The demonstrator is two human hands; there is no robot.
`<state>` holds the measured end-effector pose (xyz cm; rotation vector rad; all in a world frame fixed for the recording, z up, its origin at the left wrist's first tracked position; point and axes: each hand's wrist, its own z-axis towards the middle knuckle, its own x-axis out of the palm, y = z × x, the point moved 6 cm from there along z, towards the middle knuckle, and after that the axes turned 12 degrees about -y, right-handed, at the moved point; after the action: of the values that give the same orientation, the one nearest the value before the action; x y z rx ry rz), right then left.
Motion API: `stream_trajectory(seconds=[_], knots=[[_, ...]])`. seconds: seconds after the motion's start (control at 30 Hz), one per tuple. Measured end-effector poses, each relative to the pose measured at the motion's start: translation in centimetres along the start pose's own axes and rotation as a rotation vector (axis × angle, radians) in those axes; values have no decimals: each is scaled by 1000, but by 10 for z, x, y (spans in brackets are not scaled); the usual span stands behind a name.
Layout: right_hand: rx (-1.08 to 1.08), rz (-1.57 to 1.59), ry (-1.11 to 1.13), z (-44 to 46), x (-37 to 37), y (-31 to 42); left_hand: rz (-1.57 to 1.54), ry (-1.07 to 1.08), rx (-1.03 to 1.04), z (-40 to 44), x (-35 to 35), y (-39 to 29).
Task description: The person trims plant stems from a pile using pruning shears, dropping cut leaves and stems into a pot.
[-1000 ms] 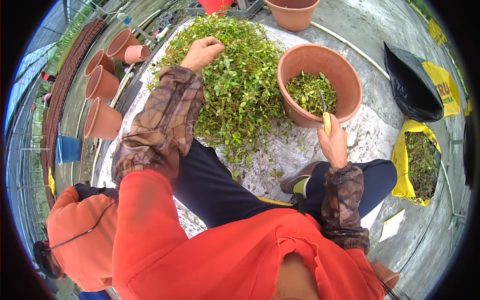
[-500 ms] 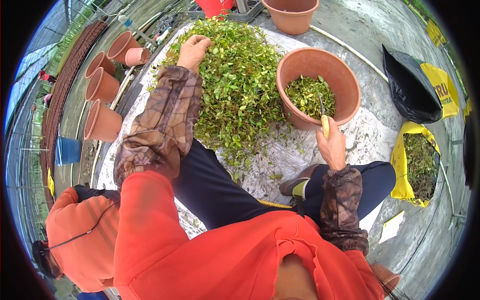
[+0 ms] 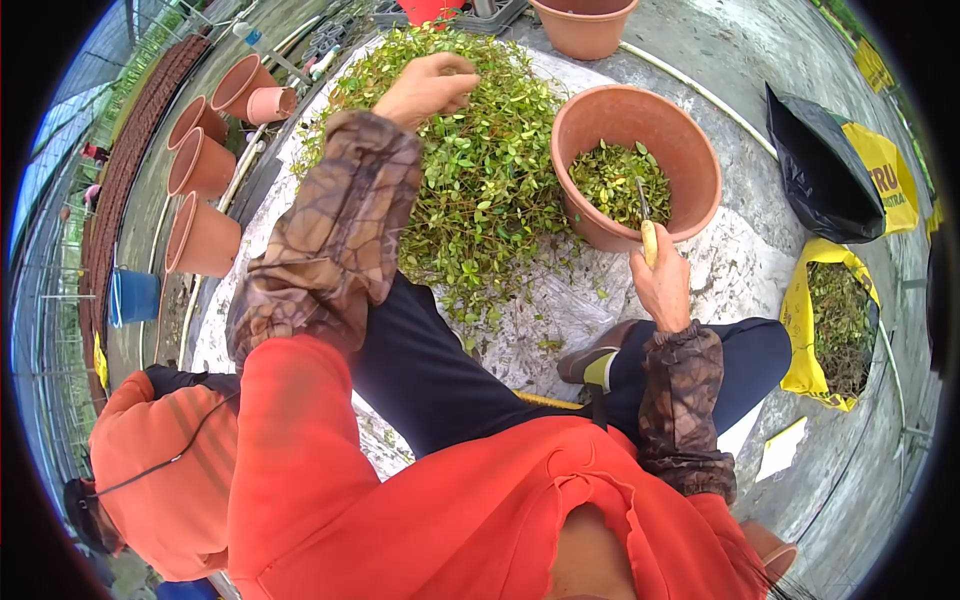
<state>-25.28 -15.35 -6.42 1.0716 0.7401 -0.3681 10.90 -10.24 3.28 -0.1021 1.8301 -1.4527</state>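
Observation:
A wide heap of leafy cuttings (image 3: 480,190), small green leaves on thin stems, lies in front of me on a pale sheet. Over its upper left part hovers my left hand (image 3: 428,88), fingers curled inward; whatever they hold cannot be made out. My right hand (image 3: 662,282) is wrapped round the yellow handle of a slim metal tool (image 3: 649,243), whose narrow tip reaches over the near rim of a terracotta-coloured pot (image 3: 692,185). Inside that pot lies a layer of short leafy clippings (image 3: 612,180).
Several terracotta-coloured pots (image 3: 204,235) and a blue bucket (image 3: 135,298) stand at left. A co-worker in an orange top (image 3: 165,470) is at lower left. On the right are a black bag (image 3: 825,175) and a yellow bag (image 3: 802,325) holding plant matter. Another pot (image 3: 585,30) stands behind.
My left hand has moved right across the heap and appears raised nearer the camera. The right hand keeps its hold on the tool at the pot's rim, almost still.

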Motion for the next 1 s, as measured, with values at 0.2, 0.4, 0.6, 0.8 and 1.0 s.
stream_trajectory(seconds=[0.2, 0.4, 0.6, 0.8, 1.0], knots=[[31, 15, 14, 0, 0, 6, 256, -23, -286, -27, -6, 72], [55, 5, 39, 1, -1, 5, 441, -169, -190, -13, 11, 126], [67, 38, 37, 1, -4, 5, 13, -144, -279, -24, 19, 111], [72, 90, 62, 4, -4, 0, -61, -32, -107, -55, 43, 60], [120, 285, 197, -5, -9, 20, 237, 41, 188, -62, 69, 40]])
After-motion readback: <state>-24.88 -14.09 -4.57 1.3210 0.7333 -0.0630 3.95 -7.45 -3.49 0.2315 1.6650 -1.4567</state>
